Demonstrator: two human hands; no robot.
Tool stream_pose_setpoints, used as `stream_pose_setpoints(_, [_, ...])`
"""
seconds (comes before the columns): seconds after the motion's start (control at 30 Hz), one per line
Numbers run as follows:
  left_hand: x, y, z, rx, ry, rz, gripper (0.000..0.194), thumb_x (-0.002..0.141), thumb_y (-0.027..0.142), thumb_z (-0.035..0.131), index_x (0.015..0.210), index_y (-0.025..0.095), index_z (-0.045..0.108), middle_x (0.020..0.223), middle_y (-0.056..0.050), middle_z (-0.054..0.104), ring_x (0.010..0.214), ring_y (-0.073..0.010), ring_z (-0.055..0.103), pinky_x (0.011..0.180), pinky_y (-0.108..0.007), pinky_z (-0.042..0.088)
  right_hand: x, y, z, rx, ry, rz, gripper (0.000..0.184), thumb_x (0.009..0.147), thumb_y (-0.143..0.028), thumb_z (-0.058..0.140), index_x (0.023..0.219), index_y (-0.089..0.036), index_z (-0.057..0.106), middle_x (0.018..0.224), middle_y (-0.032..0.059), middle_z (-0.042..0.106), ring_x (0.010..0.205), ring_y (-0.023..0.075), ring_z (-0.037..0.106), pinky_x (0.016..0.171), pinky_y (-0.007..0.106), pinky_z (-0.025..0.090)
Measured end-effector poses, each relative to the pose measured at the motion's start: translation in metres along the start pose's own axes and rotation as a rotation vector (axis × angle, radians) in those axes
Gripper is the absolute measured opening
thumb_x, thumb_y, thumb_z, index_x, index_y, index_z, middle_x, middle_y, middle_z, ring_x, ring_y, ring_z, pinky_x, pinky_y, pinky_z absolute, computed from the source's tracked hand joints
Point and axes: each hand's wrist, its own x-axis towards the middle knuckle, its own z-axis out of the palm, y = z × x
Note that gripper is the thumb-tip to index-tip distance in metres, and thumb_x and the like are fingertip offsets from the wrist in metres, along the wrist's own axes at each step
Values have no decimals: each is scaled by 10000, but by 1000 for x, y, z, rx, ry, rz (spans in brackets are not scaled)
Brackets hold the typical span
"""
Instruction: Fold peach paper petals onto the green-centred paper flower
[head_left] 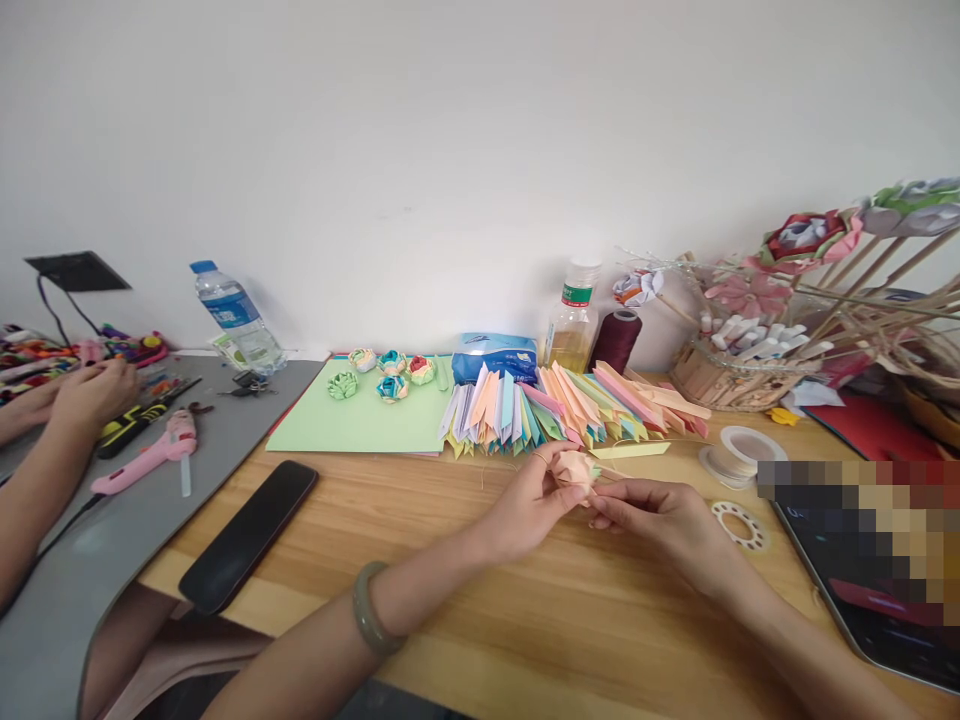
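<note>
A peach folded-paper flower [574, 472] is held above the wooden table by both hands. My left hand [544, 500] has its fingers closed round the flower from the left. From the right, my right hand [660, 510] pinches at the flower's lower edge, thumb and fingers together. Behind them lie rows of folded paper strips [495, 410] in many colours. Several finished paper flowers [391, 388] rest on a light green paper sheet [360, 425] to the left. A spool of pale thread [742, 455] stands right of my hands.
A black phone [249, 535] lies left, a tablet [862, 580] right. A pink glue gun [154, 460] sits on a grey mat near another person's hands [97, 395]. Along the wall stand a water bottle [236, 315], a glue bottle [574, 315] and a basket [739, 385] with paper flowers.
</note>
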Motion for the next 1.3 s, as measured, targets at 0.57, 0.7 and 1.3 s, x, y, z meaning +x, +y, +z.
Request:
stream_pose_setpoints(0.57, [-2,-3,1,169,47,67,391,764,237,517,1131,178,397,1141,-97,464,1051,-197,457,922,-344,366,4,0,1,212,-57,-24,295,645,-439,656,689,-148,626,644,25,623,609,134,555,581,237,441])
stream_pose_setpoints(0.7, [-2,-3,1,196,88,49,388,773,259,504,1133,167,392,1102,-97,484,1012,-186,479,916,-347,375,3,-2,1,269,-48,-30,305,647,-450,652,722,-157,618,698,33,636,634,144,576,596,246,453])
stream_pose_setpoints(1.3, [-3,-3,0,242,79,38,399,768,246,506,1142,167,391,1178,-110,450,1095,-200,434,938,-347,356,4,2,-2,191,-96,38,394,634,-514,632,763,-142,650,758,69,671,687,168,609,647,266,481])
